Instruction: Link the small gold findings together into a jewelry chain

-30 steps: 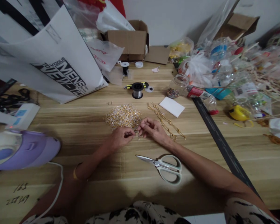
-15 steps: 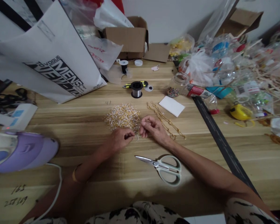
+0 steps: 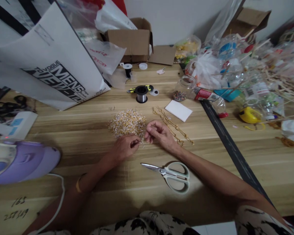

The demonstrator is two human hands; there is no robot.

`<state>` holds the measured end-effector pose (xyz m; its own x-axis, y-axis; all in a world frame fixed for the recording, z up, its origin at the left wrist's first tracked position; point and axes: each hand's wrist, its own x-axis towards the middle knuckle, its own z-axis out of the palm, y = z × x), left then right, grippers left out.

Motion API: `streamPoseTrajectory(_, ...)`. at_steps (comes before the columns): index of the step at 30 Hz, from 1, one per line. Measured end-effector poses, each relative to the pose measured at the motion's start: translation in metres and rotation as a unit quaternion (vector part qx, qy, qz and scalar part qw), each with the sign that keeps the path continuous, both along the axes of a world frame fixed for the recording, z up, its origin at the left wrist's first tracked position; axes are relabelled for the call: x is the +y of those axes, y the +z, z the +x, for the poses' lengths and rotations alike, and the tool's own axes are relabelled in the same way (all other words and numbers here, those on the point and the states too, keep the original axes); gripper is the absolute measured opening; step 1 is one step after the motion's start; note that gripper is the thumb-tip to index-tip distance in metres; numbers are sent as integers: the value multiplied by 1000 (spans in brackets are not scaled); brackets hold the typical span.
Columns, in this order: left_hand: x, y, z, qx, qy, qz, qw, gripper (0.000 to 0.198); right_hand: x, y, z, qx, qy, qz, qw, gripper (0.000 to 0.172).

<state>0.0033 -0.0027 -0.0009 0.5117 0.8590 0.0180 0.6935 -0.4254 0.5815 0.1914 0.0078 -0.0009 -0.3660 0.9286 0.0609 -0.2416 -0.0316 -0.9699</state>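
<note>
My left hand (image 3: 127,145) rests at the near edge of a heap of small gold and silver beads (image 3: 127,121), thumb and forefinger pinched together; whatever lies between them is too small to make out. Close by on its right, my right hand (image 3: 159,134) is curled with thumb against fingers, and its fingertips are partly hidden. A few silver bits lie on the wood between the hands. Gold chains (image 3: 174,125) stretch along the table just beyond my right hand. Nearer to me lie scissors (image 3: 170,174) with pale green handles, blades slightly apart and pointing left.
Behind the heap stand a spool of silver wire (image 3: 141,94) and yellow-black pliers (image 3: 131,90). A white card (image 3: 178,110) and a jar of beads (image 3: 186,86) are at the back right. A purple appliance (image 3: 36,161) with a white cord sits at left. Plastic bottles (image 3: 235,70) crowd the right.
The whole view has shifted slightly, so things appear a little further left. Both hands keep nearly the same pose beside the bead heap.
</note>
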Motion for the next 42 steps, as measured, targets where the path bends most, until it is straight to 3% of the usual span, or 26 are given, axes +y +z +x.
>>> streamPoseTrajectory(7,1,5,2,-51,44,-73,995,13,-1,4,0,15,9,0,1000,25)
streamPoseTrajectory(16,4,6,1,-171,53,-161,971,15,-1,12,1,36,25,14,999,23)
streamPoseTrajectory(30,9,12,-5,-247,67,-194,947,22,-2,18,4,-49,-17,45,998,27)
streamPoseTrajectory(42,9,12,-5,-292,57,-243,923,20,-8,19,0,-72,-1,66,995,24)
